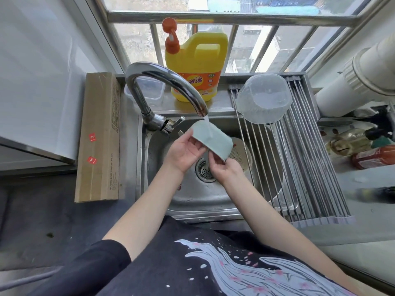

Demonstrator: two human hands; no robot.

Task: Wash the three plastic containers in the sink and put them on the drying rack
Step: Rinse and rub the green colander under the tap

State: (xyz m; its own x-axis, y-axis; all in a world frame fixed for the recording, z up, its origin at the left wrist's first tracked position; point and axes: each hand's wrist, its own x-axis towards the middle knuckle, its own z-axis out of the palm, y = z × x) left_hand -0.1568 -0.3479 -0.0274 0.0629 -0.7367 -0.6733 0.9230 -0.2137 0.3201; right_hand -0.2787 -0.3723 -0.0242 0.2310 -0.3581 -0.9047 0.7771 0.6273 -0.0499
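Water is running from the faucet (164, 86) onto a pale green sponge cloth (211, 139), which is being held over the sink (192, 197) above the drain (205, 170). The left hand (183, 152) is pinching the cloth's left edge between thumb and fingers; the right hand (224, 167) is gripping its lower right edge from beneath, fingers curled around it. One clear plastic container (264, 97) is lying upside down on the drying rack (303, 159) at the rack's far end, near the sink's back right corner. A second clear container (149, 90) is sitting upright on the ledge behind the sink, partly hidden by the faucet neck, just beside the yellow detergent jug (196, 65). A pale round piece with small holes (239, 153) is resting in the sink under the rack's left rods (cannot tell whether it is a container or a strainer). A long cardboard box (99, 137) is lying along the counter at the sink's left edge. Bottles (361, 146) are lying on the counter beyond the rack's right edge.
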